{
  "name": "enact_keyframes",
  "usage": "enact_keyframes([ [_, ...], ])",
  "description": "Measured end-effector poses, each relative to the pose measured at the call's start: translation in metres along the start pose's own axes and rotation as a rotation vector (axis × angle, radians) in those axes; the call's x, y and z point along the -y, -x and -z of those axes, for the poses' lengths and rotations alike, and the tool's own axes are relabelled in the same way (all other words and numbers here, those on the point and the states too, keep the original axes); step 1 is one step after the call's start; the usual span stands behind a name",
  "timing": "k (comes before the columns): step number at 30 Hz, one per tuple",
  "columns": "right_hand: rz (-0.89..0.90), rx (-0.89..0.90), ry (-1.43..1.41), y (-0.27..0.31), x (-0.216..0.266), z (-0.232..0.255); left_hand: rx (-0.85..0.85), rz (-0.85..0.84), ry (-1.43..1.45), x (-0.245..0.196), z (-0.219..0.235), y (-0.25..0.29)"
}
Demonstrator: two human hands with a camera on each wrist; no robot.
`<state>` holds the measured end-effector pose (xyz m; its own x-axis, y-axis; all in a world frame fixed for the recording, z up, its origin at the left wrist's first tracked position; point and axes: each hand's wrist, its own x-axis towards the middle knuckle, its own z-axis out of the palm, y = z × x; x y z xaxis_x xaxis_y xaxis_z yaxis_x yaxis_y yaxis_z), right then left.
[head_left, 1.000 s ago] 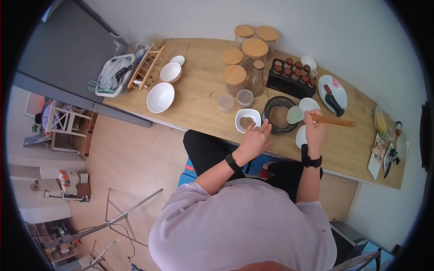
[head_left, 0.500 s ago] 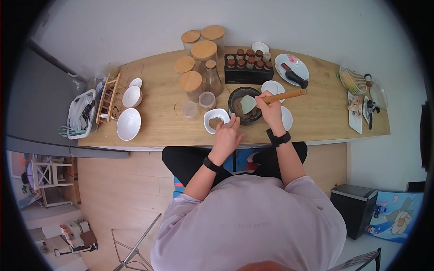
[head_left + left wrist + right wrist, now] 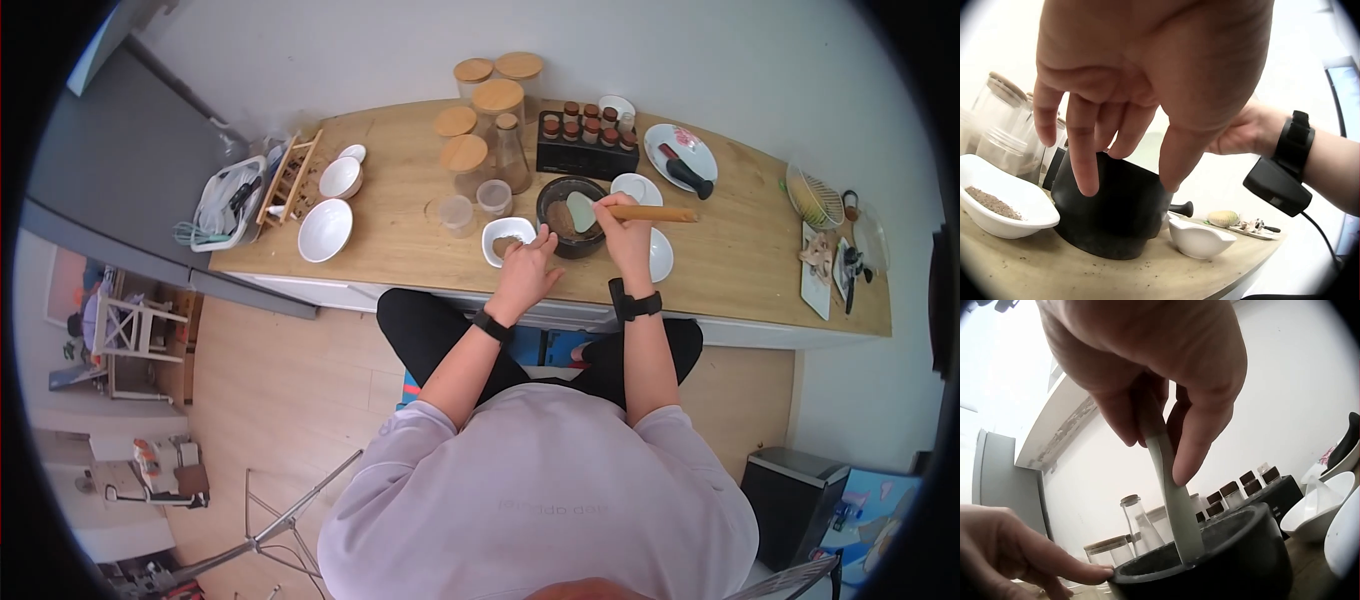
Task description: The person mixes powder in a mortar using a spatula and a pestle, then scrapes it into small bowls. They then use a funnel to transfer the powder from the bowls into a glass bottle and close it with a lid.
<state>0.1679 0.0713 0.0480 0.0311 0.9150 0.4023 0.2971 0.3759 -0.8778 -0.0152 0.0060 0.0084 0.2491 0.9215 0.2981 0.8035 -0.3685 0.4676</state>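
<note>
My right hand pinches a spatula with a pale green blade and a wooden handle. The blade points down into a black mortar that contains brown powder. At the mortar's near left side is my left hand, its fingers extended. In the right wrist view, one left fingertip is right at the mortar's rim. Left of the mortar stands a white dish with coarse brown powder in it.
Wooden-lidded jars and a black spice rack stand behind the mortar. Small white bowls sit to its right, beyond them a plate with a black pestle-like tool. Two white bowls and a utensil basket are at left.
The spatula blade has moved from the mortar's right side toward its middle, the right hand moving with it. The left hand stays at the mortar's near left side. The head view has shifted.
</note>
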Motion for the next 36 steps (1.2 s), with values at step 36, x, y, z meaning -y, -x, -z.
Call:
enact_keyframes([
  [36,-0.267,0.053,-0.240,-0.006,-0.021,0.008,-0.611,0.611,0.454,0.158,0.002,-0.019],
])
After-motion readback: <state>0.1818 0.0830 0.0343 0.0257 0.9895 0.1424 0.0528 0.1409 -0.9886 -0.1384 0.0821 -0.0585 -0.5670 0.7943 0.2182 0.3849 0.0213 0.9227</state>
